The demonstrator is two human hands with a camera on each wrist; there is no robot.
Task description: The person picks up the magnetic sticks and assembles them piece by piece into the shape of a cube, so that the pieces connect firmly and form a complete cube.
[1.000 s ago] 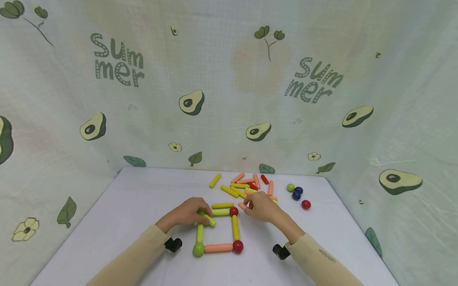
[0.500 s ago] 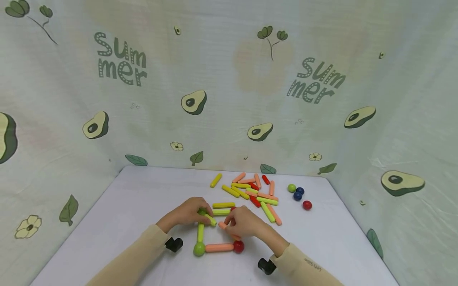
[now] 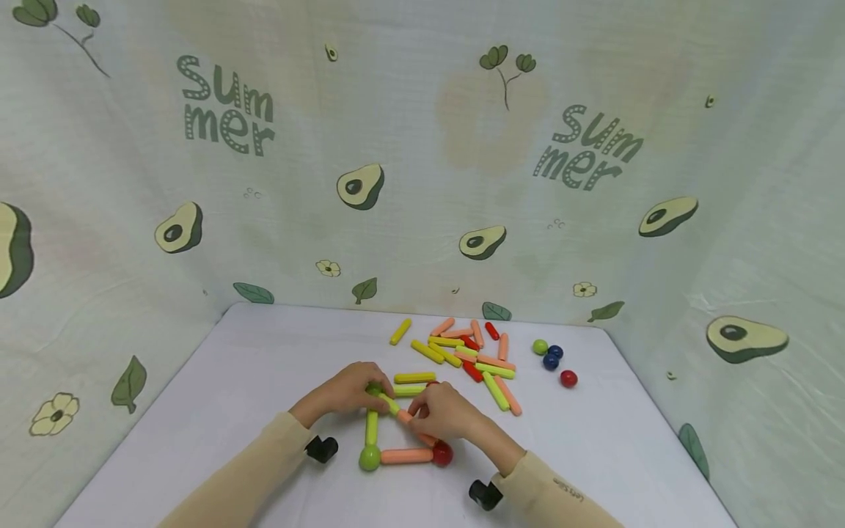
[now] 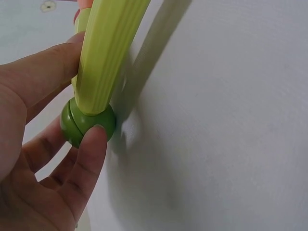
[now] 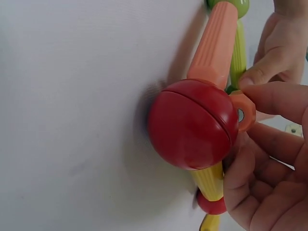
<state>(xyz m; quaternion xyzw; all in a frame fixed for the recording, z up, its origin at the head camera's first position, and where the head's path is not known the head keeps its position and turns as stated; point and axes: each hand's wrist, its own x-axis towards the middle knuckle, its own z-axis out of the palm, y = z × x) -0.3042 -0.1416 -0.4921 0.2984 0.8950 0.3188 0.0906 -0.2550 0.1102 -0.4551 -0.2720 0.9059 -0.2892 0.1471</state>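
Observation:
My left hand (image 3: 353, 389) grips a dark green ball (image 4: 89, 122) at the far left corner of a frame of toy building rods and balls. A light green rod (image 3: 389, 403) slants inward from that corner. My right hand (image 3: 445, 412) pinches an orange rod (image 5: 248, 103) with a metal disc in its end. One end of this rod is at the tip of the slanting green rod, the other beside the near red ball (image 5: 187, 125). Another orange rod (image 3: 407, 456) joins that ball to a light green ball (image 3: 370, 457). The right hand hides much of the yellow side rod (image 5: 209, 182).
Loose yellow, orange, red and light green rods (image 3: 494, 372) lie scattered beyond the frame. A yellow rod (image 3: 414, 378) lies just behind its far side. Several loose balls, one of them red (image 3: 568, 378), sit at the right. A printed cloth (image 3: 409, 191) hangs behind the white table (image 3: 264, 367).
My right hand has moved left and nearer, bringing the orange rod over the frame to the slanting green rod's end. My left hand has stayed at its corner.

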